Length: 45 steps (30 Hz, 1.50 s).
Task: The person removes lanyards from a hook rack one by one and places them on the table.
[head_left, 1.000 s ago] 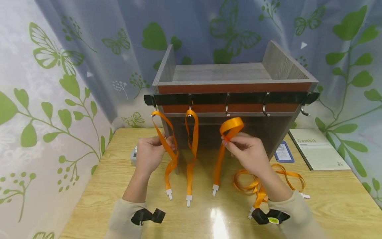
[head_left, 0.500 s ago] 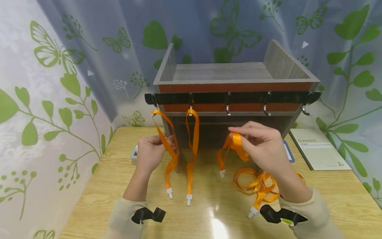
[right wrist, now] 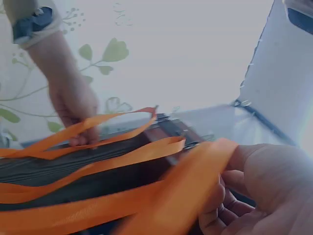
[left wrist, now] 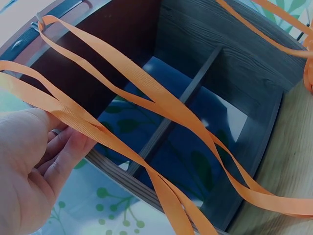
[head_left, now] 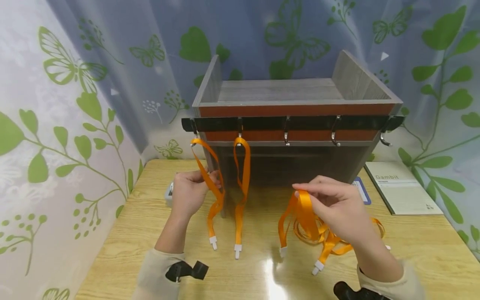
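In the head view, my left hand [head_left: 187,193] pinches an orange lanyard [head_left: 215,193] that hangs from the leftmost hook of a black hook rail [head_left: 262,123]. The left wrist view shows its strap [left wrist: 73,115] crossing at the fingertips. From the second hook hangs another orange lanyard [head_left: 246,171], a white clip at its lower end. My right hand [head_left: 339,206] holds a third lanyard [head_left: 306,210] by its upper loop between thumb and fingers, below the rail. Its white clip [head_left: 283,251] dangles over the table. Behind it lie more orange lanyards [head_left: 331,241], partly hidden by my right hand.
The rail runs across the front of a grey wooden shelf box [head_left: 277,89]. Three hooks to the right bear nothing. A blue-edged badge [head_left: 361,191] and a notebook [head_left: 403,189] lie at the right. A small grey object [head_left: 168,195] sits behind my left hand.
My right hand has moved down and to the right with its lanyard, away from the third hook, and turned so the loop hangs over its fingers. My left hand stays put.
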### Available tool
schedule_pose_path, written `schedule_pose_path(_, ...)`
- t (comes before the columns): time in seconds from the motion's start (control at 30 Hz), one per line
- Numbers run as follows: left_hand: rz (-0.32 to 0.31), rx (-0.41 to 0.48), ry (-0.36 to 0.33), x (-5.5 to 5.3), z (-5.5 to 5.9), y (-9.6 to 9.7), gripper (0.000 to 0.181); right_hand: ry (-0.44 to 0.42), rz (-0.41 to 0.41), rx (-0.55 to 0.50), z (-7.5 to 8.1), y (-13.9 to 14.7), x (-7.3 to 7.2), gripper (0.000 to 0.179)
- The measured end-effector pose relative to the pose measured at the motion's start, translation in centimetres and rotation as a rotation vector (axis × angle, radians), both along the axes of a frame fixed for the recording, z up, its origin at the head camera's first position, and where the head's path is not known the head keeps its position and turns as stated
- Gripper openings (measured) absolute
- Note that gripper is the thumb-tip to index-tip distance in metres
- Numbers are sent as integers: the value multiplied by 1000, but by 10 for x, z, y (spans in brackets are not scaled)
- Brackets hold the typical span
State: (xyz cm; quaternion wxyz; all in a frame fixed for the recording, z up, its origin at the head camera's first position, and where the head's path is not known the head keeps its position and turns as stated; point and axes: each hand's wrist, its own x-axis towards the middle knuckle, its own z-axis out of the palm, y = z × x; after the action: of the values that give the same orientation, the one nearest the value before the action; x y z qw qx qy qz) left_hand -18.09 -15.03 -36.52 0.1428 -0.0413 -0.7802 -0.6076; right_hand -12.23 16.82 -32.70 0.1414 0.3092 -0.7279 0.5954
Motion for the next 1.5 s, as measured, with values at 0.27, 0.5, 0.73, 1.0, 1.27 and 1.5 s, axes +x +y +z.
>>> schedule_pose_path(0.27,-6,23,15,0,-1,0,17,-163,-60,85,-26,2,2,22)
schedule_pose_path(0.5,-13,3,20,-1,-3,1,18,-343,-106,170,-53,6,-5,18)
schedule_pose_path(0.73,-29,13,22,-1,-1,1,19,-498,-130,176,-78,10,-9,19)
schedule_pose_path(1.0,-5,-5,12,-1,-3,-1,20,-675,-151,151,-103,11,-14,27)
schedule_pose_path(1.27,-7,-10,3,0,-1,0,18,-763,-136,170,-127,11,-19,29)
schedule_pose_path(1.5,1,-33,4,1,0,-1,17,-772,-107,188,-142,12,-23,28)
